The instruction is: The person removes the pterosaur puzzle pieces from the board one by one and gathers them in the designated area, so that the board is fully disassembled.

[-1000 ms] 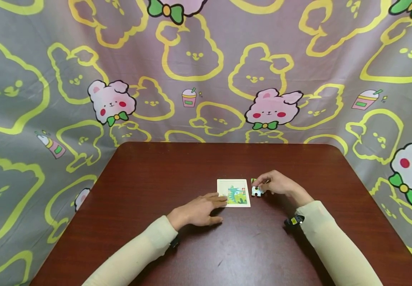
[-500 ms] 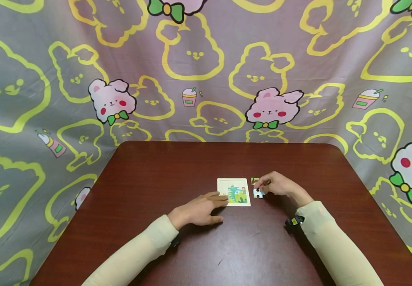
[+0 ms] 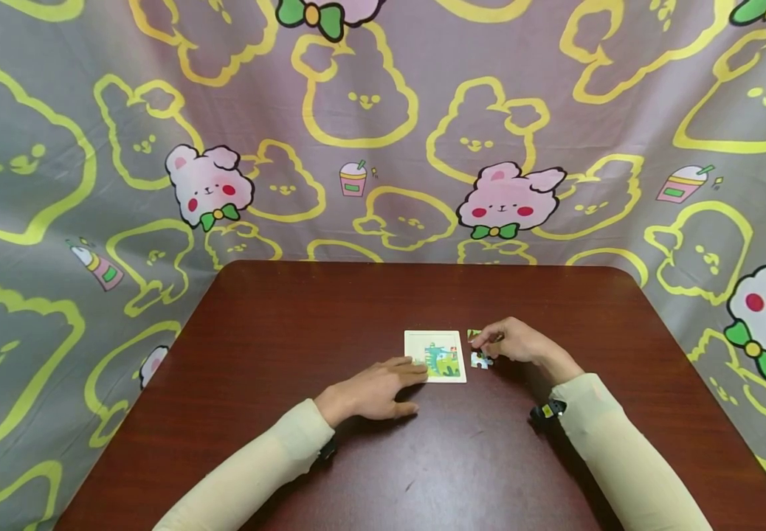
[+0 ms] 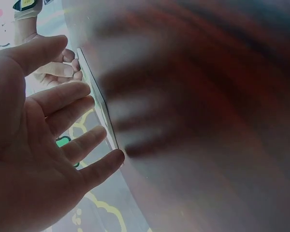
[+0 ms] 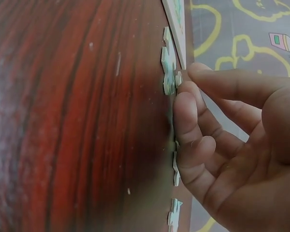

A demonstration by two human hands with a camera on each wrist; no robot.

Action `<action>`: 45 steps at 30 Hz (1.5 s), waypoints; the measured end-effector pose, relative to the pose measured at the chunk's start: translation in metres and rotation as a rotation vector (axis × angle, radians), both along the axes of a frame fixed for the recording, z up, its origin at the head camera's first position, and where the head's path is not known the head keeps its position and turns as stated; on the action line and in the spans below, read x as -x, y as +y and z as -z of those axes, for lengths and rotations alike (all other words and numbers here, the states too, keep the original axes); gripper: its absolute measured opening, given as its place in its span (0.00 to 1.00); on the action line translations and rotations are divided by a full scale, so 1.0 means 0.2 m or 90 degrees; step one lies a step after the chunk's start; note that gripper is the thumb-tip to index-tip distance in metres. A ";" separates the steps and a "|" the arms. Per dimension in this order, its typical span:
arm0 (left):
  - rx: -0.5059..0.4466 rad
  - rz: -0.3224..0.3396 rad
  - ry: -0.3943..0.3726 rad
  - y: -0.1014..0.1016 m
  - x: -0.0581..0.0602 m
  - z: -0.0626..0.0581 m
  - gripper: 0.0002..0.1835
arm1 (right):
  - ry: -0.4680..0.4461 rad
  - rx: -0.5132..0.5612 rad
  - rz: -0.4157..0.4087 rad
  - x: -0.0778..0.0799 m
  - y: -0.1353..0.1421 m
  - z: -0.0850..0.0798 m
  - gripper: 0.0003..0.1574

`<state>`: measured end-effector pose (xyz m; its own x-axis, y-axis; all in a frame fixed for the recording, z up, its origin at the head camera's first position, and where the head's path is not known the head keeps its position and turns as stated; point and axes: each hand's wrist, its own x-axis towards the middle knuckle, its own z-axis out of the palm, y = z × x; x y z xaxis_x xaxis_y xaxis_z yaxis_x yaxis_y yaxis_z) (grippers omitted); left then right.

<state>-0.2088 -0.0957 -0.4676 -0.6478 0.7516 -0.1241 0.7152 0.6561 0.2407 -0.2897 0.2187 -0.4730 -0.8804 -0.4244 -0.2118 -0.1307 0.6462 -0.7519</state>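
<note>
A square cream puzzle tray (image 3: 416, 341) lies on the table, with a green and blue dinosaur picture partly filling it. My left hand (image 3: 373, 389) has its fingers spread straight, their tips resting on the tray's near left corner. In the left wrist view the fingers of my left hand (image 4: 63, 125) stretch to the thin tray edge (image 4: 100, 104). Just right of the tray, my right hand (image 3: 512, 341) bends its thumb and fingers down over a blue and white puzzle piece (image 3: 480, 363), fingertips pinching at its far side. The right hand (image 5: 232, 130) partly hides that piece.
A green puzzle piece (image 3: 472, 335) lies behind the one being handled. More loose pieces (image 5: 174, 215) line the table beside the right hand in the right wrist view. A patterned curtain (image 3: 396, 88) hangs behind the brown table (image 3: 303, 302).
The blue and white puzzle piece has shifted slightly right and toward me and turned a little under the right fingers. My left hand has slid slightly right on the tray.
</note>
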 end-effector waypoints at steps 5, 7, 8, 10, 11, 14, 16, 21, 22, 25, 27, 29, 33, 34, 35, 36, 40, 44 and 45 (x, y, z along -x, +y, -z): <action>0.001 0.005 0.003 0.01 0.00 0.00 0.33 | 0.010 0.008 -0.008 0.00 0.00 0.00 0.10; 0.001 0.003 0.000 0.01 0.00 0.00 0.33 | 0.010 0.010 -0.004 0.01 -0.01 -0.01 0.10; 0.001 0.002 -0.001 0.01 0.00 0.00 0.33 | 0.009 0.008 0.001 0.01 -0.01 -0.01 0.10; -0.001 0.001 -0.002 0.01 0.00 0.00 0.33 | 0.006 0.009 0.006 0.01 -0.03 -0.01 0.11; -0.003 0.000 -0.003 0.02 0.00 0.00 0.33 | 0.002 0.010 0.010 0.01 -0.04 -0.01 0.11; -0.004 0.001 -0.006 0.02 0.00 0.01 0.33 | -0.001 0.011 0.011 0.01 -0.07 -0.01 0.11; -0.004 0.001 -0.007 0.02 0.00 0.01 0.33 | 0.000 0.019 0.003 0.01 -0.09 -0.01 0.11; -0.001 0.004 -0.005 0.02 0.00 0.01 0.34 | 0.015 0.035 -0.016 0.01 -0.15 -0.02 0.10; -0.001 0.006 -0.004 0.02 0.00 0.01 0.34 | 0.019 0.036 -0.020 0.01 -0.16 -0.02 0.10; 0.001 0.009 0.003 0.02 0.00 0.01 0.34 | 0.020 0.033 -0.022 0.01 -0.19 -0.02 0.10; 0.003 0.009 -0.001 0.02 0.00 0.01 0.34 | 0.017 0.032 -0.024 0.01 -0.21 -0.02 0.10; 0.004 0.008 -0.004 0.03 0.00 0.01 0.34 | 0.012 0.031 -0.025 0.01 -0.23 -0.02 0.10; 0.006 0.005 -0.010 0.03 0.00 0.00 0.33 | 0.019 0.033 -0.035 0.00 -0.27 -0.02 0.10; 0.006 0.004 -0.010 0.03 0.00 0.00 0.33 | 0.025 0.030 -0.042 0.00 -0.28 -0.02 0.10; 0.006 0.005 -0.008 0.03 0.00 0.01 0.34 | 0.029 0.029 -0.046 0.00 -0.28 -0.02 0.10; 0.007 0.005 -0.008 0.03 0.00 0.01 0.34 | 0.034 0.027 -0.050 0.00 -0.29 -0.01 0.10; 0.009 0.010 -0.002 0.03 0.00 0.01 0.34 | 0.041 0.029 -0.051 0.00 -0.32 -0.01 0.11; 0.008 0.013 0.003 0.03 0.00 0.01 0.34 | 0.034 0.044 -0.047 0.00 -0.34 -0.01 0.11; 0.008 0.013 0.003 0.03 0.00 0.00 0.34 | 0.032 0.049 -0.050 0.00 -0.35 -0.01 0.12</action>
<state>-0.2092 -0.0891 -0.4683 -0.6326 0.7632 -0.1314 0.7296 0.6443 0.2293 -0.2906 0.1489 -0.4719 -0.8527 -0.5054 -0.1318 -0.2175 0.5730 -0.7902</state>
